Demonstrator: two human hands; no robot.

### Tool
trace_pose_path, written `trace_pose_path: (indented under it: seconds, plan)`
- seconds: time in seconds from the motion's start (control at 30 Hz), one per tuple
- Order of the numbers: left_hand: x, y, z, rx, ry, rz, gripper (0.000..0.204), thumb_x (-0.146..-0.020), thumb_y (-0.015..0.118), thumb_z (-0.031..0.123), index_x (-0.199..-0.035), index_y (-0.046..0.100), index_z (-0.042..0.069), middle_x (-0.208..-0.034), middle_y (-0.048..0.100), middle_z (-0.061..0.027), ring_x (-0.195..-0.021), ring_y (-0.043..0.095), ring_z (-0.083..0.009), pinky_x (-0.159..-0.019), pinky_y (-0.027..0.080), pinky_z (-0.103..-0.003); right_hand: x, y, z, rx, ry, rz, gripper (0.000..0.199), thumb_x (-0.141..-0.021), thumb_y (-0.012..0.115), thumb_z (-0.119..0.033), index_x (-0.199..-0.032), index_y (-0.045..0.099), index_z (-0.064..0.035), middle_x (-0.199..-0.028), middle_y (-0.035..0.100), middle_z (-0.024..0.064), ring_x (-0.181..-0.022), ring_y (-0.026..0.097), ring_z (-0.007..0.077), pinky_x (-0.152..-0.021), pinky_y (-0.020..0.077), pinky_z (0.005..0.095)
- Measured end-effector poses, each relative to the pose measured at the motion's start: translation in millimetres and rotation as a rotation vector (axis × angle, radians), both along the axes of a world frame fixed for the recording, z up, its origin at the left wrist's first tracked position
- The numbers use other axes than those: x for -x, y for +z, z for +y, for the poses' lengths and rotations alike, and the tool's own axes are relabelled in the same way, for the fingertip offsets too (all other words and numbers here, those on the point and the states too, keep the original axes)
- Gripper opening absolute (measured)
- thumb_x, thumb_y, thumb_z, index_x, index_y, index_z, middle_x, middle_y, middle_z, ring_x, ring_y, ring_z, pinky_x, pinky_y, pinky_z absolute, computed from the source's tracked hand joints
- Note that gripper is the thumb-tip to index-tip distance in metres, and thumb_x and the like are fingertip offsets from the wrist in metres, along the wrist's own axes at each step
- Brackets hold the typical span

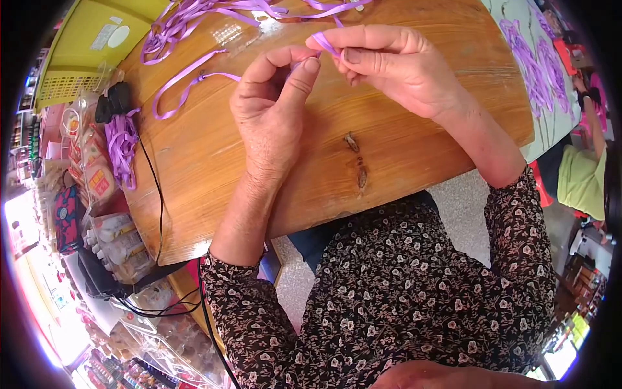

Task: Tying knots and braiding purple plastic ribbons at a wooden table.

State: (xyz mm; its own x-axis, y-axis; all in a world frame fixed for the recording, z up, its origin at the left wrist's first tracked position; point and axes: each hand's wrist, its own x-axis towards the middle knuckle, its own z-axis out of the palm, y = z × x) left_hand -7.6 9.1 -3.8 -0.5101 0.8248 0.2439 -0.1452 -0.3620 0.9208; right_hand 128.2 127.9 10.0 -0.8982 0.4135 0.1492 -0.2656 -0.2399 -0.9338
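Purple ribbon (327,44), above the wooden tabletop (414,162). Fingers of left hand (269,110) and right hand (411,74) clamped on it — apparently looping or knotting; the next move likely calls for steady pinches and even tension.

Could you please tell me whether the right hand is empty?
No, the right hand holds a narrow purple ribbon in its fingers.

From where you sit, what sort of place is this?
Perhaps a workshop or shop: purple ribbons lie on a wooden table, more on a second table, with plastic packets alongside.
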Motion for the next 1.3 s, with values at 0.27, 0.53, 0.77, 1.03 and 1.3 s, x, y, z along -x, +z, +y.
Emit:
trace_pose_path:
  seconds: [0.27, 0.53, 0.77, 1.03, 1.3]
  plan:
    - [-13.8, 4.8, -1.0, 0.121, -0.077, -0.284, 0.016, -0.082, 0.064, 0.004, -0.097, 0.062, -0.001, -0.092, 0.063, -0.0028, -0.086, 0.055, -0.0074, -0.079, 0.043, -0.019, 7.2, -3.6, -6.5, -1.034, -0.422, 0.009, 0.027, -0.081, 0.061, 0.003, -0.106, 0.065, -0.0050, -0.087, 0.062, 0.0030, -0.083, 0.059, 0.0120, -0.073, 0.0476, 0.0224]
    - [-15.9, 4.9, -3.3, 0.151, 0.019, -0.204, 0.010, -0.083, 0.064, 0.004, -0.091, 0.064, -0.001, -0.086, 0.063, -0.0020, -0.078, 0.055, -0.0060, -0.072, 0.043, -0.018, 8.4, 0.0, -17.8, -0.964, -0.456, -0.035, 0.014, -0.077, 0.065, -0.002, -0.091, 0.061, -0.0030, -0.085, 0.065, 0.0077, -0.079, 0.064, 0.0184, -0.066, 0.0508, 0.0277]
    - [-14.3, 9.2, -4.1, 0.165, -0.001, -0.226, 0.011, -0.083, 0.062, 0.006, -0.092, 0.063, -0.001, -0.077, 0.059, 0.0015, -0.062, 0.042, -0.0036, -0.055, 0.031, -0.017, 5.6, 19.8, -15.0, -0.333, -0.172, -0.243, 0.013, -0.088, 0.056, -0.007, -0.098, 0.059, 0.0004, -0.086, 0.057, 0.0025, -0.083, 0.054, 0.0104, -0.076, 0.0446, 0.0269]
    - [-11.5, 10.7, -7.8, 0.274, -0.025, -0.120, 0.012, -0.084, 0.062, 0.006, -0.093, 0.064, -0.002, -0.086, 0.063, -0.0010, -0.078, 0.053, -0.0047, -0.071, 0.042, -0.017, 6.4, -2.8, -3.9, -0.976, -0.336, 0.039, 0.018, -0.077, 0.064, -0.002, -0.095, 0.062, -0.0026, -0.084, 0.062, 0.0084, -0.082, 0.062, 0.0173, -0.073, 0.0489, 0.0280]
    - [-9.7, 4.7, -6.1, 0.296, -0.013, -0.049, 0.011, -0.084, 0.061, 0.006, -0.092, 0.063, -0.003, -0.083, 0.062, -0.0009, -0.076, 0.053, -0.0046, -0.068, 0.043, -0.017, -4.5, 34.0, -8.8, -1.478, -0.357, 0.134, 0.021, -0.075, 0.060, 0.000, -0.096, 0.062, 0.0046, -0.084, 0.058, 0.0119, -0.075, 0.057, 0.0232, -0.068, 0.0470, 0.0278]
